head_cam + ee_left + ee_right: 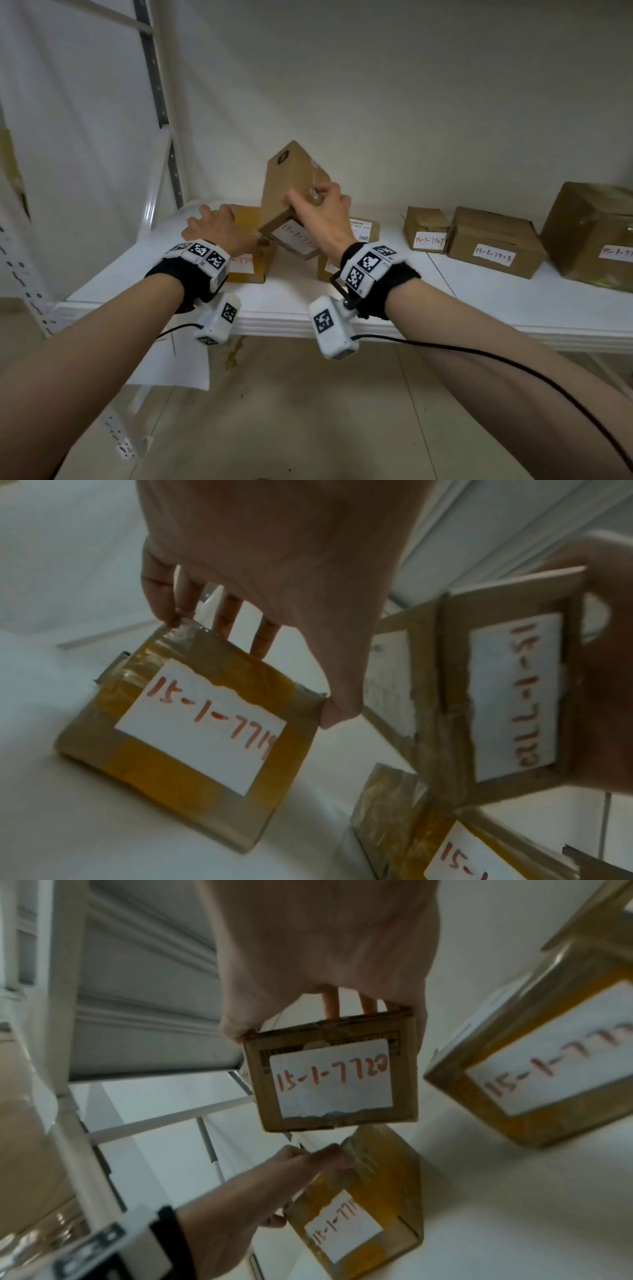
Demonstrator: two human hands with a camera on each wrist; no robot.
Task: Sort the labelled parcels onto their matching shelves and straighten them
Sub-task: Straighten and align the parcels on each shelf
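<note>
With the plain parcel clamped tilted in the right hand above the taped parcel gripped by the left hand on the shelf, it could slip and knock that parcel askew.

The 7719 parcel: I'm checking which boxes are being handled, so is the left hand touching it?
Touching. The left wrist view shows the left hand with fingertips on the far edge of the 7719 parcel and the thumb at its corner.
</note>
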